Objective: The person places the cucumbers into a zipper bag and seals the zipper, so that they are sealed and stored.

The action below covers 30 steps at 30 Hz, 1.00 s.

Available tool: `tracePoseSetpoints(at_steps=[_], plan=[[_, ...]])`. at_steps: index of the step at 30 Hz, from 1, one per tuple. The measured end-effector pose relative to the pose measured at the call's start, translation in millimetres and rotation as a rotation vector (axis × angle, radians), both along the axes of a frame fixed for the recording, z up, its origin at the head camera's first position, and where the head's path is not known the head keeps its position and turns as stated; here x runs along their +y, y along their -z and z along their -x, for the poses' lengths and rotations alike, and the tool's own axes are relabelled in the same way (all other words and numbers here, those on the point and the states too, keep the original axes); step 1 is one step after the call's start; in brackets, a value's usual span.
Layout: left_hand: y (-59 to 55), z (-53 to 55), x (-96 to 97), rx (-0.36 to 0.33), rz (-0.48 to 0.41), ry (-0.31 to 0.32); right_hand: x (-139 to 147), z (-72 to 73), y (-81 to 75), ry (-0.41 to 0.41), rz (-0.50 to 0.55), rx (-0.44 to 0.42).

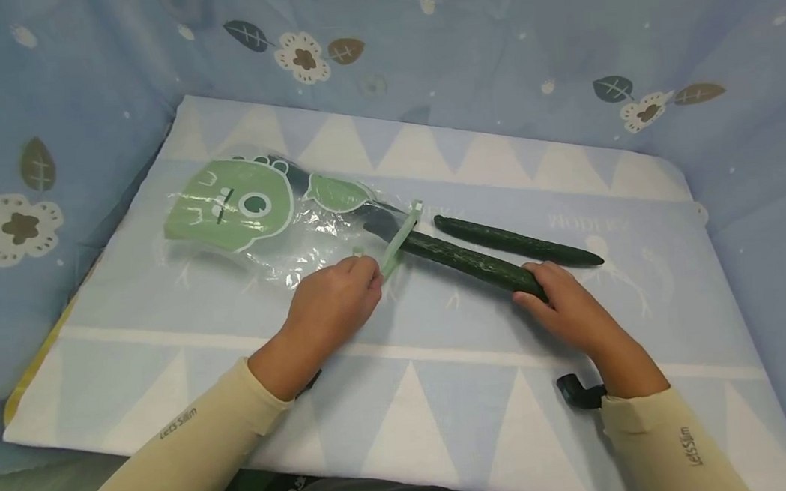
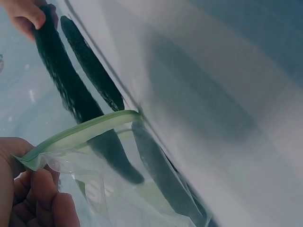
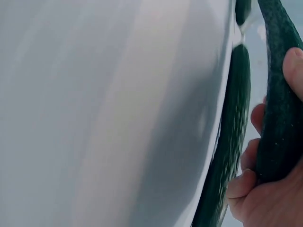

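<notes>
A cucumber (image 1: 478,263) spans the mouth of a clear bag (image 1: 311,239) near the middle of a cloth-covered surface (image 1: 471,413), one end inside, the rest angled toward the right edge. A person's right hand (image 1: 569,306) has its grip curled round the outer end, while the left hand (image 1: 335,298) pinches the bag's green rim (image 1: 398,245) on the side toward the near edge. The bag, printed with a green cartoon face, lies toward the far left corner. The bagging looks partway along: a second cucumber (image 2: 161,172) lies within the plastic, and the held one is only partly in. Apparently left are its outer length and a third cucumber (image 1: 517,241), wholly outside, just beside it toward the far edge.
</notes>
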<state>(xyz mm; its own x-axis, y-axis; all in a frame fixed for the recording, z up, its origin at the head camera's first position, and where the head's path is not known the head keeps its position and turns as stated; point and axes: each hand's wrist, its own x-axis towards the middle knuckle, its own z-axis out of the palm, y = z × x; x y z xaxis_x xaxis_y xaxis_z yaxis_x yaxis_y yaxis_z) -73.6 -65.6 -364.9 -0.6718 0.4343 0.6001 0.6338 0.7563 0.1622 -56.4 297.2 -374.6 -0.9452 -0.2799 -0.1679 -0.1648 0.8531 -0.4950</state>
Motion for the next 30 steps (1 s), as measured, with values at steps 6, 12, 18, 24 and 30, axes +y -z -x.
tracePoseSetpoints(at_steps=[6,12,18,24,30], plan=[[2.0,-3.9,-0.6,-0.008,-0.015,-0.01,-31,11.9,-0.3,-0.021,0.008,-0.048],[0.3,-4.4,-0.5,-0.007,-0.028,-0.004,-56,22.3,1.1,-0.03,0.058,-0.105],[-1.5,-3.6,-0.5,-0.012,-0.025,-0.007,-80,31.7,6.0,-0.039,0.124,-0.132],[-2.5,-3.1,-1.5,-0.013,-0.015,-0.015,-101,41.6,9.4,-0.07,0.162,-0.15],[-3.3,-3.1,-3.4,-0.02,-0.004,-0.023,-121,53.3,10.5,-0.109,0.2,-0.156]])
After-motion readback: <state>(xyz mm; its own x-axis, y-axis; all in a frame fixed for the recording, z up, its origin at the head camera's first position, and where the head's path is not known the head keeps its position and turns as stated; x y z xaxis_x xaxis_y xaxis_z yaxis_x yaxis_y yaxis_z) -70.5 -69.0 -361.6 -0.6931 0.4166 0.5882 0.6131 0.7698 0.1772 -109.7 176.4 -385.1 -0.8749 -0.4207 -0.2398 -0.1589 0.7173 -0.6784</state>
